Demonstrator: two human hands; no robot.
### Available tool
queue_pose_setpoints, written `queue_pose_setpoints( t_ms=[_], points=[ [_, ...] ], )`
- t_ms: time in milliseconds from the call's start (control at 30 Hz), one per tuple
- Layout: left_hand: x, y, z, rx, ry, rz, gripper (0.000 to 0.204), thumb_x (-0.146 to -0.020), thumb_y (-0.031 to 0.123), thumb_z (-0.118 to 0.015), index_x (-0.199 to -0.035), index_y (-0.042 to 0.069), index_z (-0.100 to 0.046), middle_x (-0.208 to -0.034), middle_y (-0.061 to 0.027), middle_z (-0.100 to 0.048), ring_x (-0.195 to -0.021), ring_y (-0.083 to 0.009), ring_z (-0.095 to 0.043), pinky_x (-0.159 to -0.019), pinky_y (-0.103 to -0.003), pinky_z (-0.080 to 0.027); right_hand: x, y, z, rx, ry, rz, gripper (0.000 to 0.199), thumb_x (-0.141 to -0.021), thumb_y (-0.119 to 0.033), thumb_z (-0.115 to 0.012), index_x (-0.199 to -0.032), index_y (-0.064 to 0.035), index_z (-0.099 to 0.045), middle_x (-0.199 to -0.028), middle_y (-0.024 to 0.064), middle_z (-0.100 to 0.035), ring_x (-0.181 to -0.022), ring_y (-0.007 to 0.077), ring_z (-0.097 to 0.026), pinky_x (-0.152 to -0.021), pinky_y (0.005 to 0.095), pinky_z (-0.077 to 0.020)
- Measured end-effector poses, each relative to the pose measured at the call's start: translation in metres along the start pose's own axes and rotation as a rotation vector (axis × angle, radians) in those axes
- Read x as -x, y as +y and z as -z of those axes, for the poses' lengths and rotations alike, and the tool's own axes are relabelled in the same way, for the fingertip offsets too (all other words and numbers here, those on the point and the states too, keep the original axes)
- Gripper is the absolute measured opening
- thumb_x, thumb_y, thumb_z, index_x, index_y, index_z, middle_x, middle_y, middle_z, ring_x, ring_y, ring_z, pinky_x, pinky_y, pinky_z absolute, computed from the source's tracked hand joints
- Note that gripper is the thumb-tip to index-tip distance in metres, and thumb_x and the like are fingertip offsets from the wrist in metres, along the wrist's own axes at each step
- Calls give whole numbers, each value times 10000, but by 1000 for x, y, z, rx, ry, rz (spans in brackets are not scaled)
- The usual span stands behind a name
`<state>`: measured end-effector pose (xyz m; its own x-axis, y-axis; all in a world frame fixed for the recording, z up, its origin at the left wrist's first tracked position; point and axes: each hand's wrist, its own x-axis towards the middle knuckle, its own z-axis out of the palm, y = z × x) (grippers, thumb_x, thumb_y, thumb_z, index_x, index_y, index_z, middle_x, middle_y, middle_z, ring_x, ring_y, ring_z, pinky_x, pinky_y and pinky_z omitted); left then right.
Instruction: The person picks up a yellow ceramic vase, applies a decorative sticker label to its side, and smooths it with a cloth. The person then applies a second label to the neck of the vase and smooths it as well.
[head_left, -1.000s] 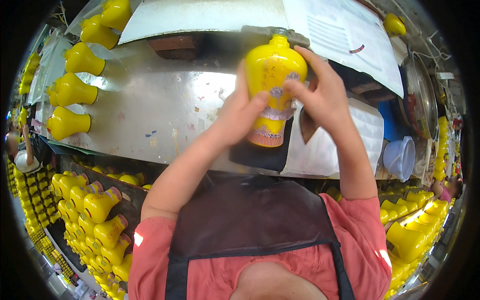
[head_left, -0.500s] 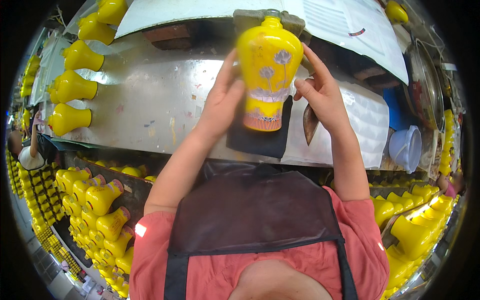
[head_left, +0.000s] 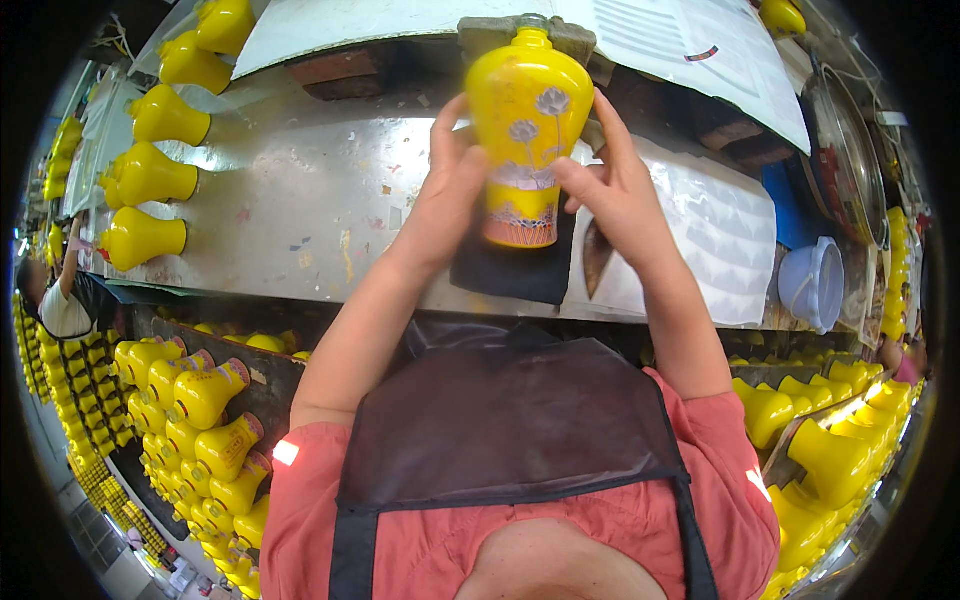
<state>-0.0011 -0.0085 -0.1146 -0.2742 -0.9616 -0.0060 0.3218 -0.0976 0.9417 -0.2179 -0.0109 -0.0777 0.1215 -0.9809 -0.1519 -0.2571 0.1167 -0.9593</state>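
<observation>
Left hand and right hand clasped the yellow vase, fingers curled against its sides. Glossy glaze: it could have slipped onto the metal bench.

Five plain yellow vases lie on the steel bench, one decorated vase stands upright.

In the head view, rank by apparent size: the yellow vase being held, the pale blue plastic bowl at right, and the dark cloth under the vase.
1. Yellow vase, though nearest the camera.
2. Dark cloth, partly hidden.
3. Pale blue bowl, shrunk near the rim.
</observation>
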Motion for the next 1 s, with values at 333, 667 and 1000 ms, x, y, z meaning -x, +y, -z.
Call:
queue_pose_setpoints(
  t_ms=[333,667,1000],
  points=[
    [-1,-5,-6,-112,-17,-63,823,-1091,333,-577,-1663,102,-33,-1527,-177,-462,-1404,-253,-467,-1182,-409,-370,2,-5,6,-10,-75,-34,1044,-868,-370,-778,-1653,-16,-188,-996,221,-705,-723,231,-691,-674,329,-554],
    [-4,2,-1,-154,-82,-28,857,-1111,319,-520,-1685,81,70,-1678,-172,-276,-1528,-271,-314,-1240,-379,-283,4,4,-10,145,73,82,886,-950,-346,-695,-1668,-92,-243,-868,136,-678,-692,200,-656,-666,311,-519],
    [-16,2,-7,-884,77,-404,883,-981,248,-600,-1679,72,-89,-1688,-313,-150,-1567,-485,-191,-1278,-479,-190,3,11,-15,92,118,180,859,-959,-302,-695,-1677,-118,-260,-776,32,-594,-670,109,-573,-641,256,-474]
  ],
)
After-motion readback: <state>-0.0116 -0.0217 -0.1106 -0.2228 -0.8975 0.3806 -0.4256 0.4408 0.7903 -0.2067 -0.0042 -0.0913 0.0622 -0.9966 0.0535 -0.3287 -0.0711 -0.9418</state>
